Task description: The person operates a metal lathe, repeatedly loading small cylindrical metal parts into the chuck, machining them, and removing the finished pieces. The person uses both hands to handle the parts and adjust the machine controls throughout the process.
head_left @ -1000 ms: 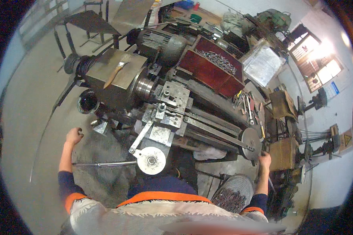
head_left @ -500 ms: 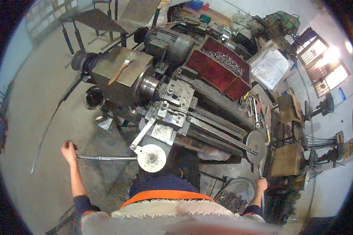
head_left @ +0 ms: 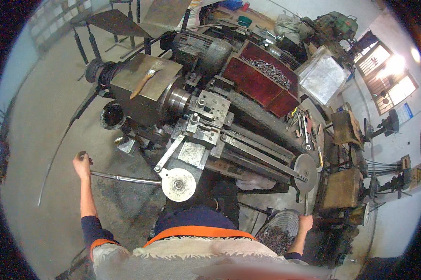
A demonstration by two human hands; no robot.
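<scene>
My left hand [head_left: 82,165] is closed round the outer end of a long metal lever [head_left: 131,179]. This lever runs to a pale round disc [head_left: 178,185] at the front of a small lathe, where a flat link bar [head_left: 170,152] joins the disc to the tool slide [head_left: 205,133]. On the right, my right hand [head_left: 305,224] grips a second lever [head_left: 306,205] below a grey disc [head_left: 305,172]. A long flat bar [head_left: 262,157] links that disc to the slide. Left of the slide sits the lathe's round chuck [head_left: 178,100].
A wooden-handled brush [head_left: 144,84] lies on the headstock [head_left: 122,81]. Behind the bed, a red tray [head_left: 252,84] holds many small metal parts. Spanners [head_left: 307,130] lie at its right. A basket of metal pieces [head_left: 278,235] stands by my right arm. A motor [head_left: 201,51] sits behind.
My left hand has moved farther from me, and its lever now slants. My right hand has shifted slightly left and nearer, its lever swinging with it. Both hands keep their grip.
</scene>
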